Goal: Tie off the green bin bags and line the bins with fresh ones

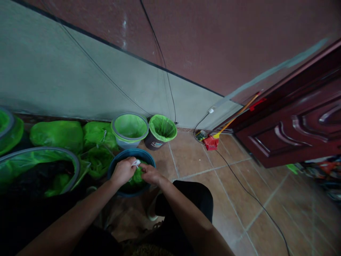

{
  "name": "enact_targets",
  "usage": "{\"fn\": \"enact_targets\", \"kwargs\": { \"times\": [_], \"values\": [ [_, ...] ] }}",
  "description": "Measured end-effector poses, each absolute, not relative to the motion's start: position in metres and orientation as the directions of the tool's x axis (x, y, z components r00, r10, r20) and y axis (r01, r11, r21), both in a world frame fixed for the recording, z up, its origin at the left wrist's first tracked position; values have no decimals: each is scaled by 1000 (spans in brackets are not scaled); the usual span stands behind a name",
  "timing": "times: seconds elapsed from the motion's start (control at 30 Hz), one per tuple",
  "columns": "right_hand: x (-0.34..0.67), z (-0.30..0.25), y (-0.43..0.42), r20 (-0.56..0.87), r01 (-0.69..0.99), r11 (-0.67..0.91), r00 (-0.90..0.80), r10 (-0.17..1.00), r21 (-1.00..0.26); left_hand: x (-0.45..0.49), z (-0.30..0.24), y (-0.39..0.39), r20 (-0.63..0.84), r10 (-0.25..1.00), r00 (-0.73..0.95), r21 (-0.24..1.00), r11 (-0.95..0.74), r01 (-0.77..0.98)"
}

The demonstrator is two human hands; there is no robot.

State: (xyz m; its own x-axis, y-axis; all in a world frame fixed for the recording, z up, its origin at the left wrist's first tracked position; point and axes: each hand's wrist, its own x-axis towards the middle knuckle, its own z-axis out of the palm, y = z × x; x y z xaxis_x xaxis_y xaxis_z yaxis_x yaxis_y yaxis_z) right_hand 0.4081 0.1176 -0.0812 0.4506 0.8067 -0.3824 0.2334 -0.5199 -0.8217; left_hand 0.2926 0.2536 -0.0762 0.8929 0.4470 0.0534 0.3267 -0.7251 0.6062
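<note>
My left hand [124,171] is closed on the white drawstring [136,163] of a green garbage bag [136,179]. The bag sits inside a round blue bin [148,158] on the floor in front of me. Across from it, my right hand [151,173] is closed, fingertips pinching at the bag's gathered top beside the string. Exactly which fold it grips is too small to tell. Both wrists reach over the bin's near rim, hiding part of it.
Behind stand a grey-rimmed bin [130,137] and a dark bin [157,142], both green-lined. Tied green bags [57,135] and a large lined bin [77,167] are at left. A red dustpan [211,143], a yellow-handled broom [226,124] and a can [201,135] stand near the door [290,113]; a cable [239,181] crosses the tiles.
</note>
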Motion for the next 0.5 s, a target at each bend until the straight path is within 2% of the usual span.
{"fn": "enact_targets", "kwargs": {
  "times": [0.13,0.3,0.4,0.5],
  "values": [
    [406,-84,118,-427,86,-497,399,811,-864,294,-80,255,77,473,878,703,-650,289],
    [401,-71,121,-456,-255,-385,364,812,-887,296,-87,252,60,448,892,820,-531,212],
    [400,-55,122,-511,-405,-353,401,760,-843,296,-89,252,34,443,896,872,-451,189],
    [401,-51,125,-568,-470,-347,497,656,-812,295,-86,251,48,417,908,890,-431,151]
  ]
}}
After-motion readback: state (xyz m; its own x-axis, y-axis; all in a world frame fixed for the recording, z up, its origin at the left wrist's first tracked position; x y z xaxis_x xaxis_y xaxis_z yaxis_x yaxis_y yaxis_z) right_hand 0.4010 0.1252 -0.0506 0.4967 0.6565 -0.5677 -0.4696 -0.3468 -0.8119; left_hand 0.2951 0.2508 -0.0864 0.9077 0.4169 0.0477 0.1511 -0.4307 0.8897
